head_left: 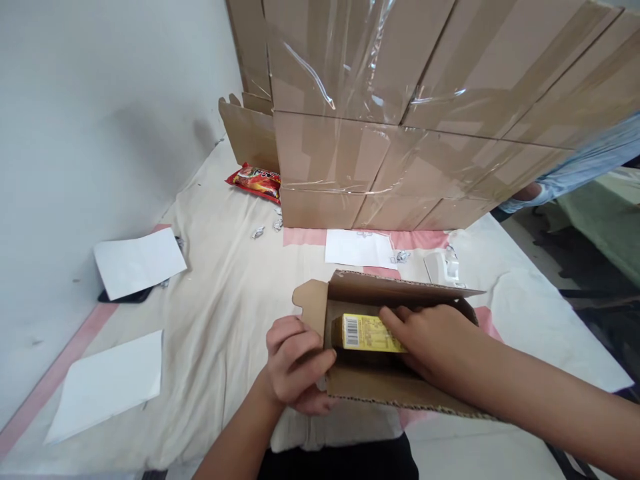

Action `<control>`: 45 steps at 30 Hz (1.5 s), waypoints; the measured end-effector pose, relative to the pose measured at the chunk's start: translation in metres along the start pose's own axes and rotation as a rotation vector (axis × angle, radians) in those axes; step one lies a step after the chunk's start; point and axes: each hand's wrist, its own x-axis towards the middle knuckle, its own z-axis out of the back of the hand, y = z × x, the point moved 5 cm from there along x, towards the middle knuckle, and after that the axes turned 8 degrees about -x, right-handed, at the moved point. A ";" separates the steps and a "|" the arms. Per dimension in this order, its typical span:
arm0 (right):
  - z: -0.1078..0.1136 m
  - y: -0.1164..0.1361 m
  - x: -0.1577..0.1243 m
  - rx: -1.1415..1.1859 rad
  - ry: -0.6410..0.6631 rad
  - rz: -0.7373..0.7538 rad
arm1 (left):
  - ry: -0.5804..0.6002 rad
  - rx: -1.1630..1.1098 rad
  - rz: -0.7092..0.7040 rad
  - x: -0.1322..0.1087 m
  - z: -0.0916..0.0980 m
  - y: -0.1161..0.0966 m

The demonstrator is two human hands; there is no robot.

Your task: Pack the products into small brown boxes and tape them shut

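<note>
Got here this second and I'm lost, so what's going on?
A person is handling an open cardboard box over a cloth-covered table. Their left hand grips its left end, while the right hand reaches inside, with fingers on a yellow carton. Beyond stands a stack of taped boxes, with a red packet lying at its left.

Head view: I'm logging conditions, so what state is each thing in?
Cardboard box, open
Yellow box, inside it, barcode showing
Left hand, gripping the cardboard box
Right hand, on yellow box, grip partly hidden
Stacked cartons, closed, film-wrapped
Red packet, lying, partly hidden
Rear box, flap raised
White sheets, lying loose
</note>
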 end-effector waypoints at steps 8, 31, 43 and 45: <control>-0.005 -0.002 -0.007 0.043 0.002 -0.059 | 0.016 0.006 -0.021 0.000 -0.002 -0.003; 0.005 -0.015 -0.023 0.237 -0.132 0.009 | 0.029 -0.013 -0.007 -0.006 -0.005 -0.001; -0.114 -0.055 -0.104 1.100 -0.785 -0.272 | 0.293 -0.488 0.176 -0.007 -0.025 0.006; -0.133 -0.045 -0.100 1.151 -0.826 -0.275 | 0.310 -0.499 0.210 -0.005 -0.026 0.007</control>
